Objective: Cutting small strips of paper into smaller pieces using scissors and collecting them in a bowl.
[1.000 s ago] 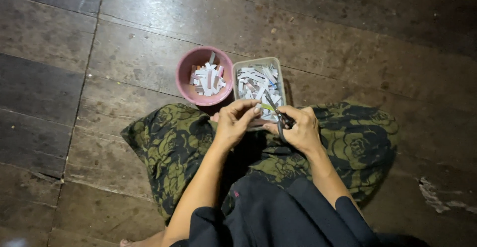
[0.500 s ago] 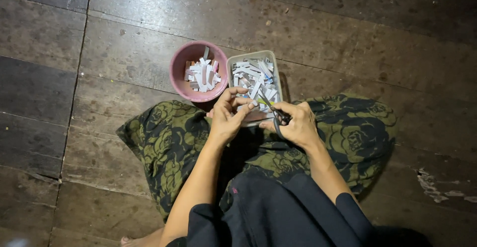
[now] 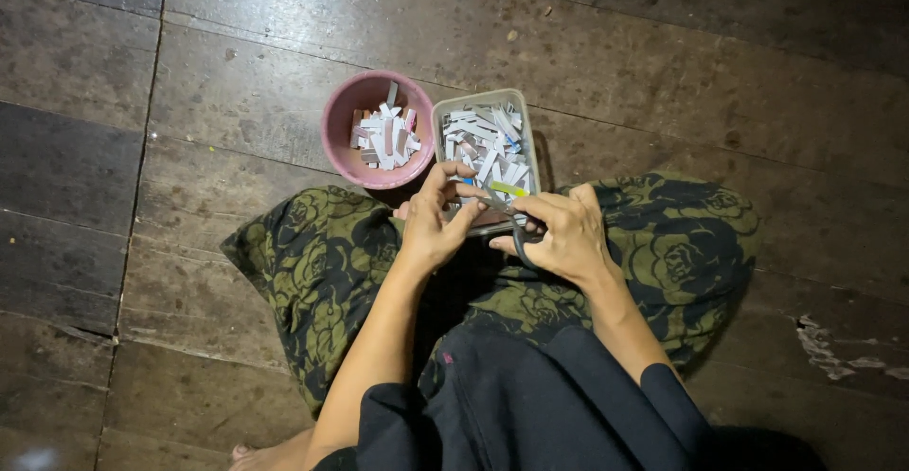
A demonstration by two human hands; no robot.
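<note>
My left hand (image 3: 434, 227) pinches a small strip of paper (image 3: 471, 190) between thumb and fingertips, just over the near end of a grey rectangular tray (image 3: 437, 116) filled with several white paper strips. My right hand (image 3: 566, 234) grips dark scissors (image 3: 516, 230) whose blades point toward that strip. A pink round bowl (image 3: 339, 116) holding several cut white pieces sits to the left of the tray. Both hands hover above my lap, which is covered by green flowered cloth (image 3: 312, 263).
The bowl and tray stand on a dark, worn wooden plank floor (image 3: 663, 64). My legs are folded under the green cloth and my dark sleeves fill the bottom of the view. A scuffed pale patch (image 3: 833, 353) marks the floor at right.
The view has shifted slightly, so bowl and tray sit a little lower and to the left. My hands stay together over the tray's near end, left fingers still pinching a strip.
</note>
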